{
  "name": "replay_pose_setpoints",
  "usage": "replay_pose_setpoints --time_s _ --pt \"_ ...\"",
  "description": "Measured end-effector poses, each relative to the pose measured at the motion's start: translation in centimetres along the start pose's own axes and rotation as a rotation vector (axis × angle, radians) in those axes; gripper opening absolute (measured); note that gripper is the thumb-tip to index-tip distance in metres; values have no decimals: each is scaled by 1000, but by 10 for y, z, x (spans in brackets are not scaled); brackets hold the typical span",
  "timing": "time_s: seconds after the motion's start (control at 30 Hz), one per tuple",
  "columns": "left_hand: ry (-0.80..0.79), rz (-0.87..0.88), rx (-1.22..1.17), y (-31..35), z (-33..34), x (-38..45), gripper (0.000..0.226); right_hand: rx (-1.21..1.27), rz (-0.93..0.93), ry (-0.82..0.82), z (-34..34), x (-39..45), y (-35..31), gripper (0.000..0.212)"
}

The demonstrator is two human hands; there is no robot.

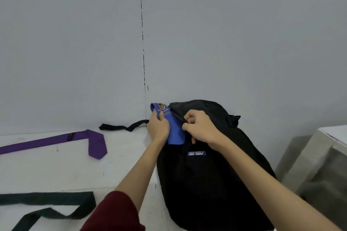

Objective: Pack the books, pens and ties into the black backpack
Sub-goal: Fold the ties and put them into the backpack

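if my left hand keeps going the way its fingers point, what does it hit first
Probably the wall. The left hand holds the blue tie beside the backpack, fingers pointing up and away; depth is unclear.

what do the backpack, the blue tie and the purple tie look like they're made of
Backpack: matte black woven synthetic, likely nylon or polyester; it slumps softly and shows no shine.
Blue tie: smooth fabric, probably polyester, with a stitched or printed crest; the left hand holds it.
Purple tie: smooth cloth with a faint sheen, lying flat and creased; satin-like polyester or silk, hard to tell.
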State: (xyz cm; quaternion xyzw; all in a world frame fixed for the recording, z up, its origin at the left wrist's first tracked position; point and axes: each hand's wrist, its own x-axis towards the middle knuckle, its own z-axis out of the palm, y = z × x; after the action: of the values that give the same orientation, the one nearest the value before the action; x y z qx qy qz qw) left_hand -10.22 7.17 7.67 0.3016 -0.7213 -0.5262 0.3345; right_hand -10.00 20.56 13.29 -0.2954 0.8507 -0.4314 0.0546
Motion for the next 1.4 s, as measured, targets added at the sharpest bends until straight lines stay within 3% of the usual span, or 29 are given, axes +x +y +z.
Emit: replay_pose_setpoints --time_s 0.07,0.13,0.2,0.27,0.4,0.57,0.83,1.07,1.13,1.27,1.4 --pt "31 -81 -64 -1 10 2 31 38 3 -19 -4 1 3 9" --pt "55 -269 -249 -1 17 -1 33 79 6 -42 -8 3 4 9" --pt "-33 -510 -551 4 19 -3 40 107 2 -62 -9 5 4 11" --pt "-167 -635 -797 5 18 -7 44 122 -4 -76 -10 7 4 12" --pt "-140 -445 -671 -9 14 -12 41 101 -11 -103 -13 9 6 11" --pt "-518 -290 -441 -17 -20 -9 35 55 -26 -126 -15 10 7 14" --pt "-719 -11 -97 -14 -24 -36 42 23 -43 -112 -10 12 3 11" --pt "-889 -285 -243 -7 -42 -35 23 9 -52 -86 -3 11 5 13" --pt "-848 -302 -315 -10 -41 -33 27 14 -58 -81 0 9 5 15" --pt "-484 -143 -171 -18 -33 -38 21 13 -117 -62 7 5 9 15" --pt "-452 -301 -376 -19 -40 -36 19 -440 -186 -89 22 -2 21 11"
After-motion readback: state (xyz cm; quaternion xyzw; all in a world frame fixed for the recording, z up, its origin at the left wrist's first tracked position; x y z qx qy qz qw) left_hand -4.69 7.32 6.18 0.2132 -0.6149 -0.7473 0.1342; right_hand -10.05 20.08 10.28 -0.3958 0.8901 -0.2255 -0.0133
